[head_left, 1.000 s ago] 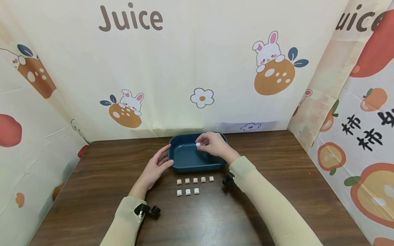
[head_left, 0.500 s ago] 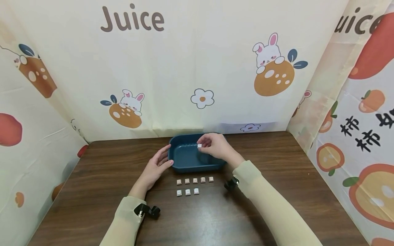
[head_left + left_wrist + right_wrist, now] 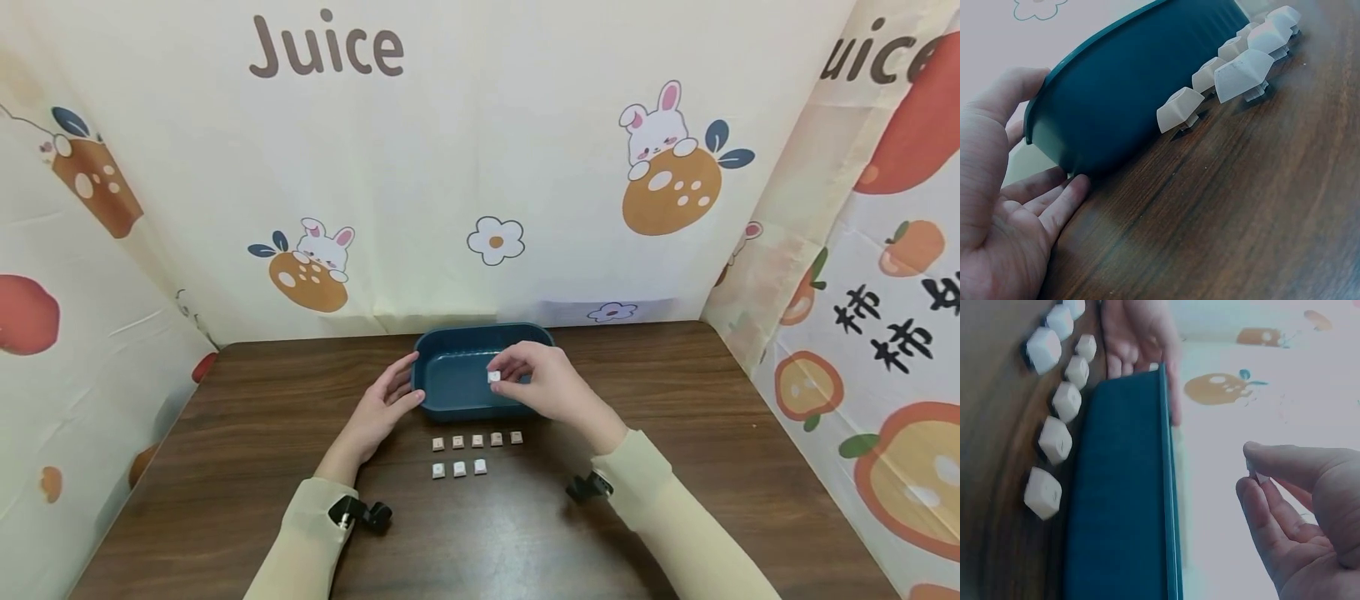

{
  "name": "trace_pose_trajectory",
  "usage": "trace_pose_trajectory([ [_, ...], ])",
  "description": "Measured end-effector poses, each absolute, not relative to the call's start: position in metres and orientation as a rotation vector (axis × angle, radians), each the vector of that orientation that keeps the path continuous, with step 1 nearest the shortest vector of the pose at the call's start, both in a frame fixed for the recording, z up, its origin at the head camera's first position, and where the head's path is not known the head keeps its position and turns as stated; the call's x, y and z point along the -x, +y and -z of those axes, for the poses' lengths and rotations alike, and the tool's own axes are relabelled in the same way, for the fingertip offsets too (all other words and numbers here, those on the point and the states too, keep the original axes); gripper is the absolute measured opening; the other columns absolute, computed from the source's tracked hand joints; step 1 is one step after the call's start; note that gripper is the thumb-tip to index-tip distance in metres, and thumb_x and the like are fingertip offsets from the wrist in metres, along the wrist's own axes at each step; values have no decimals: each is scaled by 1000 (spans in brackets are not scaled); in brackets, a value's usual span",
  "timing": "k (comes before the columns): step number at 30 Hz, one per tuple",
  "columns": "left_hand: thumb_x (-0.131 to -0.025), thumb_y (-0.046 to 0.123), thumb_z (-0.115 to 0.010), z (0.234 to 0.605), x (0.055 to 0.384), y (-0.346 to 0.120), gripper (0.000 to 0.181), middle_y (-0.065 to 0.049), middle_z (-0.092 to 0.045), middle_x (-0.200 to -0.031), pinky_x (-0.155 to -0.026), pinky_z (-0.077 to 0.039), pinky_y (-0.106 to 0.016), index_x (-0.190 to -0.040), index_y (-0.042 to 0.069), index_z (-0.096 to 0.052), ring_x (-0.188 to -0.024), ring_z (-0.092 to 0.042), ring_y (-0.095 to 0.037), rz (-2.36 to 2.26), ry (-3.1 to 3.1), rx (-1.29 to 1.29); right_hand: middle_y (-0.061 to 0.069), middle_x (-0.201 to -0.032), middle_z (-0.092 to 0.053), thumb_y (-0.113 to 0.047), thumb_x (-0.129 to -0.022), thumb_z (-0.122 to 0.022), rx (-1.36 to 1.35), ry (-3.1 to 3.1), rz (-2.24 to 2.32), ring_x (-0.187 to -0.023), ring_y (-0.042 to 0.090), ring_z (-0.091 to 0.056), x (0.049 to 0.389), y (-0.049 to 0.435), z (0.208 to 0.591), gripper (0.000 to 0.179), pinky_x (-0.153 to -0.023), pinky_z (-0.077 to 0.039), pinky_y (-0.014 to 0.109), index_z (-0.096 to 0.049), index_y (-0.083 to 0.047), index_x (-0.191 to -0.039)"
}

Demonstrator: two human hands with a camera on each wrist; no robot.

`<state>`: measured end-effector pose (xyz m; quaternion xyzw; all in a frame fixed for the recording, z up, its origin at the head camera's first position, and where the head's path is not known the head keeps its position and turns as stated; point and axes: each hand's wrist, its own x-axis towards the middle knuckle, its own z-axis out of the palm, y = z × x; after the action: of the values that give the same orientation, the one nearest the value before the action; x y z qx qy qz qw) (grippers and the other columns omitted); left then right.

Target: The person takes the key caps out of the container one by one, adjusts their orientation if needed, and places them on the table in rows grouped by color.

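Between the thumb and fingertips of my right hand is a small white keycap, held above a dark blue rectangular tray. In the right wrist view most of that keycap hides behind the fingertips. My left hand rests against the tray's left end; in the left wrist view its fingers, fairly straight, touch the wall near the rim and near the base. In front of the tray, a row of cream keycaps lies on the table, and nearer me is a row of three white keycaps.
Behind the tray, a printed cloth wall rises at the back edge of the brown wooden table. More printed cloth closes off the right side, and the left side is draped as well. Each wrist carries a black camera mount.
My right hand has drawn back toward me and slightly right, bringing the keycap from over the tray's far half to over its middle. The left hand and keycap rows stay put.
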<state>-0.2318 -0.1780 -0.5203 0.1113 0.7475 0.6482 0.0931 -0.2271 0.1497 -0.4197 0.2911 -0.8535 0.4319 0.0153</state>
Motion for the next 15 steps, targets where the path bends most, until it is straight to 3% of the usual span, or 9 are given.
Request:
trace_pose_trajectory([
  [8,-109,26,-72,521,231,-178,70,-14,-36,-175,-125,-36,-61,-170,27,-39,-158,-39,-42,-1927,2219,-319,-2,-108,-74,-6,-93,-88,-902,-2603,-1373,-91,8,-72,192,151,429,23,-86,-65,43,-80,-10,-114],
  [15,-109,28,-72,521,232,-179,71,-13,-33,-176,-125,-35,-61,-171,24,-38,-158,-38,-42,-1921,2223,-337,0,-106,-74,-1,-90,-89,-848,-2630,-1365,-88,11,-72,167,153,448,24,-81,-66,37,-79,-10,-110],
])
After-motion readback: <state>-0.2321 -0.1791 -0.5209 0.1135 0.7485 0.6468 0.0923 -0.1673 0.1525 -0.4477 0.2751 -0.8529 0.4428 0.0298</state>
